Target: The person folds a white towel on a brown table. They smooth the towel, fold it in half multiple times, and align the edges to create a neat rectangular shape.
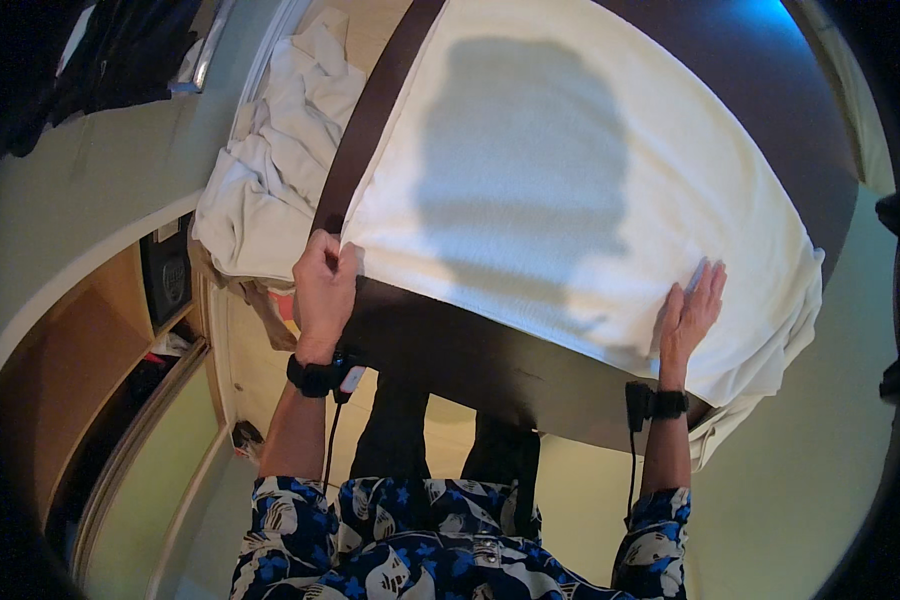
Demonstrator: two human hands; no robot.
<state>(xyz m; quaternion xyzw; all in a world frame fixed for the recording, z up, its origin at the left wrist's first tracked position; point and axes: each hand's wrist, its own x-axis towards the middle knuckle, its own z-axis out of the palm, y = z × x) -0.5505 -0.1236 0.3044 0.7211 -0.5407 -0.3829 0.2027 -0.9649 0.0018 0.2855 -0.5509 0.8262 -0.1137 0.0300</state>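
A large white cloth (675,187) lies spread over a dark brown flat-topped piece of furniture (450,337), whose front edge faces me. My left hand (326,281) is closed on the cloth's near left corner, beside the brown left border. Toward the near right, my right hand (694,304) rests palm down on the cloth, fingers extended, holding nothing. The cloth bunches in folds at the right and hangs past the brown edge there. A broad head-shaped shadow falls across its middle.
Left of the brown furniture lies a crumpled off-white cloth (270,172). A wooden shelf unit (97,322) stands at far left, below dark hanging garments (120,60). Black wrist straps with cables circle both my wrists. A pale green wall (810,420) borders the right.
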